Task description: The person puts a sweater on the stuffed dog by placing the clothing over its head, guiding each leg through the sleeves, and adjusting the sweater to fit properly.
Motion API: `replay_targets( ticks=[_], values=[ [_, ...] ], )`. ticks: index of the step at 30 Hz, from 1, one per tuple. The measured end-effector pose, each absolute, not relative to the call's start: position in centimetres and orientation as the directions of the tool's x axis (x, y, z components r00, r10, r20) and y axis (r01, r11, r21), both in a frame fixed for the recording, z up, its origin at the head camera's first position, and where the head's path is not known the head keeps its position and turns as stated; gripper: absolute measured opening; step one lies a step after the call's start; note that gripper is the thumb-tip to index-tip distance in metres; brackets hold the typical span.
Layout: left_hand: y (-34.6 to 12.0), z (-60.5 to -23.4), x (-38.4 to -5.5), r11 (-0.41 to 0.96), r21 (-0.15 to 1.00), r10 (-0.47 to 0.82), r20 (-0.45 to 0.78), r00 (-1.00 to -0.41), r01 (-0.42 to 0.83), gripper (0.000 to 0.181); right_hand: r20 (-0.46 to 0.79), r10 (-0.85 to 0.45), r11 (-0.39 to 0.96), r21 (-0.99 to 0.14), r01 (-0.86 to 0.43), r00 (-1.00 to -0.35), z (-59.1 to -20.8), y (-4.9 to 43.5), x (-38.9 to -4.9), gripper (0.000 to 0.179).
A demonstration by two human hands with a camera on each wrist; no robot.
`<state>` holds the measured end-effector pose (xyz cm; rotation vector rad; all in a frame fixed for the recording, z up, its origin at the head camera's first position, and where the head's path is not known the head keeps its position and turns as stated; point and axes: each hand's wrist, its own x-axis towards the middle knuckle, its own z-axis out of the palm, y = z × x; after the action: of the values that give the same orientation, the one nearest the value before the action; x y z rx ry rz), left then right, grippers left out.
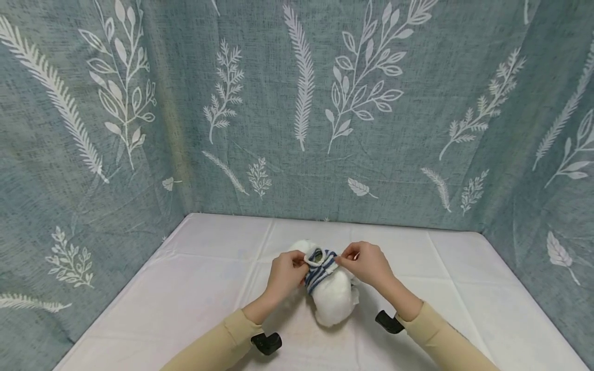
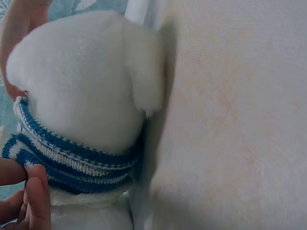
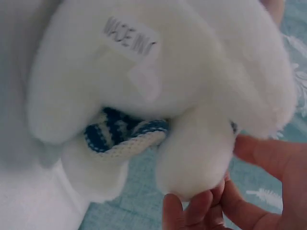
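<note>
A white plush toy [image 1: 334, 301] lies on the table, wearing a blue-and-white striped knit sweater [image 1: 319, 278]. At the sweater's left side, my left hand [image 1: 284, 274] pinches the knit edge between thumb and fingers; in the left wrist view, these fingertips [image 2: 37, 191] grip a fold of the stripes. Opposite it, my right hand [image 1: 367, 262] pinches the sweater's right edge. The right wrist view shows a rounded plush limb [image 3: 194, 153] beside that hand's curled fingers, and a white label [image 3: 129, 37] reading "MADE IN". The sweater's round opening with its white rim faces up between both hands.
A white cloth covers the table [image 1: 199, 288]. Blue-grey curtains [image 1: 278, 103] with white leaf prints stand behind it and at both sides. Black wrist devices [image 1: 266, 342] show under both beige sleeves [image 1: 218, 345].
</note>
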<state>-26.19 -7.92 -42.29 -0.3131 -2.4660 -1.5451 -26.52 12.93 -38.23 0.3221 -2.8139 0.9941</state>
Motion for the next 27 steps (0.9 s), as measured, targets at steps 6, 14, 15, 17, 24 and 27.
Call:
replay_targets(
  ticks=[6, 14, 15, 17, 24, 27],
  values=[
    [-7.5, -42.1, -26.2, 0.409, 0.868, 0.034, 0.294, -0.955, 0.282, 0.012, 0.139, -0.134, 0.731, -0.655, -0.192, -0.981, -37.9, 13.7, -26.5, 0.014],
    [-7.3, -42.0, -26.4, 0.448, 0.837, -0.004, 0.354, -0.935, 0.314, 0.007, -0.033, -0.086, 0.453, -0.891, -0.009, -0.996, -39.1, 15.0, -27.0, 0.020],
    [-7.2, -42.0, -26.4, 0.462, 0.829, -0.007, 0.359, -0.933, 0.315, 0.005, -0.068, -0.081, 0.405, -0.914, 0.030, -0.994, -39.4, 15.2, -27.0, 0.020],
    [-7.2, -41.9, -26.4, 0.507, 0.802, -0.016, 0.376, -0.926, 0.317, 0.003, -0.130, -0.067, 0.345, -0.933, 0.100, -0.989, -39.8, 15.5, -27.1, 0.018],
    [-7.3, -42.1, -26.5, 0.629, 0.696, 0.009, 0.440, -0.898, 0.347, 0.007, -0.145, -0.065, 0.366, -0.924, 0.111, -0.987, -40.8, 15.4, -27.2, 0.014],
    [-7.6, -41.8, -26.3, 0.553, 0.737, 0.019, 0.454, -0.891, 0.388, 0.005, -0.053, -0.048, 0.437, -0.899, 0.027, -0.997, -40.8, 15.3, -27.1, 0.012]
  ],
)
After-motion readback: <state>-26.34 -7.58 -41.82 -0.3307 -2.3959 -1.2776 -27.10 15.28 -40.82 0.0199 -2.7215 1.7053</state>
